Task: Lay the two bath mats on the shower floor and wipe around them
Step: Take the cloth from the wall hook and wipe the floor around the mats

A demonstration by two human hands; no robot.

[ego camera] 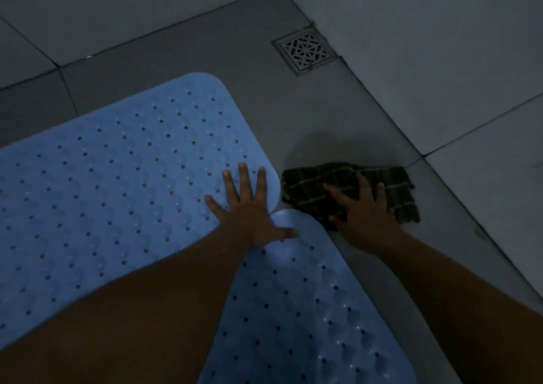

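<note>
- Down on the shower floor (293, 113), both bath mats are already laid: the far mat (117, 177) spreads out to my left, and the near mat (308, 310) runs toward me, their rounded corners meeting right beside my left hand (249, 207).
- By my reckoning the laying is done and I am into the wiping, working the bare strip of floor between the mats and the tiled wall (440, 75).
- My left hand lies flat with fingers spread wide, palm pressing the corner of the far mat, thumb reaching across onto the near mat. It holds nothing; it seems to pin the mats so they don't slide.
- My right hand (364, 216) rests on the dark checked cloth (396, 189), fingers splayed and mostly straight, pressing it to the floor rather than bunching it up. The cloth sits just beside the mats' corners, touching or nearly touching their edges; I cannot tell which.
- Next, I judge, the cloth should be pushed along the mat edge, either up toward the drain grate (307, 50) in the corner or back toward me along the wall, keeping pressure even and not lifting a mat edge.
- Dim light hides whether the floor is wet.
</note>
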